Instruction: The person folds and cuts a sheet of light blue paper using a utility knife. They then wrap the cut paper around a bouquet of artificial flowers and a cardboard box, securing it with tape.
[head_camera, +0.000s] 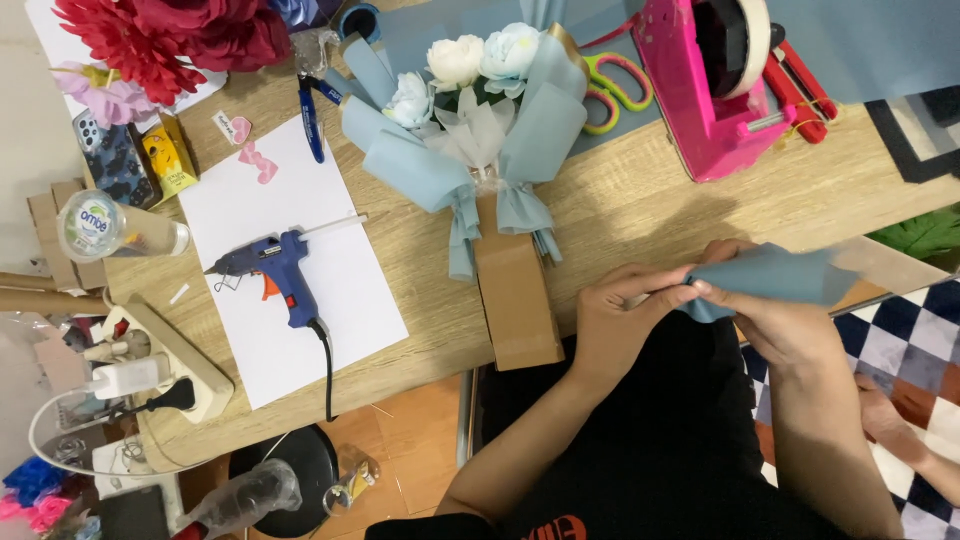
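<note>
left hand (615, 325): fingers pinched, tips meeting the right's
right hand (775, 325): curled closed, thumb pressing beside left fingertips

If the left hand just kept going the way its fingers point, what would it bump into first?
The left hand points right, and its fingertips already touch the blue paper that both hands pinch; the right hand sits just behind it. Depth is hard to judge.

Folded grey-blue paper sheet (775, 275), pinched mid-air
</note>
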